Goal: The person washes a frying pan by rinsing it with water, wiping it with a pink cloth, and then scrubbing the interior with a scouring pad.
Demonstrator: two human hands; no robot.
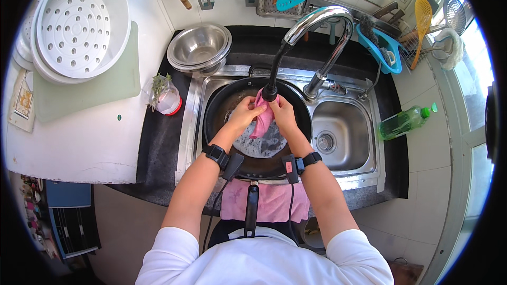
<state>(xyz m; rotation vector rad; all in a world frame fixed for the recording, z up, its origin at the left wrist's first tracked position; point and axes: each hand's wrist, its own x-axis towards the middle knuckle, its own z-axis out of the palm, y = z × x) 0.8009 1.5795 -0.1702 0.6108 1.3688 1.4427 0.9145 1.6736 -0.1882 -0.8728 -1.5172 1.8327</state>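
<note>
Both my hands hold a pink cloth (263, 120) right under the black spout end of the chrome faucet (317, 16). My left hand (244, 114) pinches its left side with thumb and fingers, and my right hand (284, 114) grips the other side. Below them a large black frying pan (216, 126) rests over the left sink basin, its handle (251, 209) pointing towards my body. Foamy water (259, 144) lies in the pan. Whether water runs from the spout is hidden by the cloth.
The right sink basin (348, 134) shows its drain. Beyond it stands a green dish soap bottle (400, 123). Steel bowls (200, 49) sit behind left, near a jar with herbs (165, 95). A second pink cloth (277, 202) hangs over the front edge. White strainer baskets (81, 27) are far left.
</note>
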